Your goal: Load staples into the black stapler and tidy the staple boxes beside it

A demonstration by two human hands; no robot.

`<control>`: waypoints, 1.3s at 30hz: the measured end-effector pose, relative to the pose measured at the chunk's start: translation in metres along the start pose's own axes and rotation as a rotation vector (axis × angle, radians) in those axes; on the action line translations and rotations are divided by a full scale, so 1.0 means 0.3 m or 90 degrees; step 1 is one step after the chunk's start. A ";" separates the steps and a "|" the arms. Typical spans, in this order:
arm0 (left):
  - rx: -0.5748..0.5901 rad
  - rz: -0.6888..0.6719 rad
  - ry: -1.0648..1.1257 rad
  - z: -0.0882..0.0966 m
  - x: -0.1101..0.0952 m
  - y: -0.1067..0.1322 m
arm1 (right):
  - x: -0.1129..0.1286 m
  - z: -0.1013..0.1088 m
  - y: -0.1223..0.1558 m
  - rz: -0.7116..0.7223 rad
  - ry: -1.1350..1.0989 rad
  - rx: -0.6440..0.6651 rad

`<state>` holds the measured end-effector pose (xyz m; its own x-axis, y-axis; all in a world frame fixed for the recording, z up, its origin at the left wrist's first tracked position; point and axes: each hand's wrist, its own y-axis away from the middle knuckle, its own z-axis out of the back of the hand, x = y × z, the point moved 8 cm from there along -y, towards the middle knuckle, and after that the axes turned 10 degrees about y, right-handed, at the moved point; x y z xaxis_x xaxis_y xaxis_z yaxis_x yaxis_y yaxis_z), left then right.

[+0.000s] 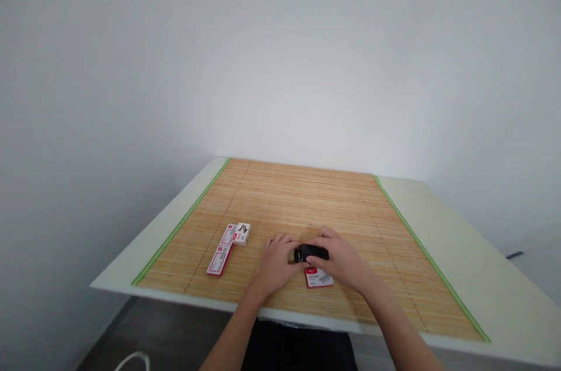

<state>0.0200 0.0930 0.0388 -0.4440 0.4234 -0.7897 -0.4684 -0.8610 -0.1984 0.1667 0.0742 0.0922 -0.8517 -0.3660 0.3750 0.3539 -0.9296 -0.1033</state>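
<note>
Head view, left to right. I have the table (445,207) in sight with a bamboo mat (302,190) on it, the mat's green strips running beside the left and right edges. Left part of the mat, toward the table's near left corner: two narrow red-and-white boxes, a nearer box (218,260) and a farther box (228,235), roughly end to end, slanting up away from the near edge. A small white box (242,233) sits right up against the farther one, on its right side.

Next, my left hand (279,257), past the near edge: fingers curved, partly spread, thumb tip at the left end of the black object (313,252). Can't tell from here whether they pinch it or merely touch.

The black object, maybe a stapler, is between the hands, near the middle of the near edge. Key relation: its long axis runs roughly left-right, along that edge, so it lies to the right of my left fingers and right within my right hand (340,255). Right hand is the nearer one: fingers closed around it, thumb on the near side, others on the far side.

Just nearer the near edge, below the object, one flat red-and-white packet (319,278) on the mat.
</note>
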 end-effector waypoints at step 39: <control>-0.034 -0.047 -0.045 -0.067 -0.210 0.066 | -0.306 -0.098 0.260 -0.376 -0.198 -0.251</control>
<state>0.0540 0.0435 0.0729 -0.4629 0.5038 -0.7293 -0.4617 -0.8394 -0.2868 0.2612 0.0339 0.0227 -0.6883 0.1702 0.7052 -0.3381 -0.9353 -0.1042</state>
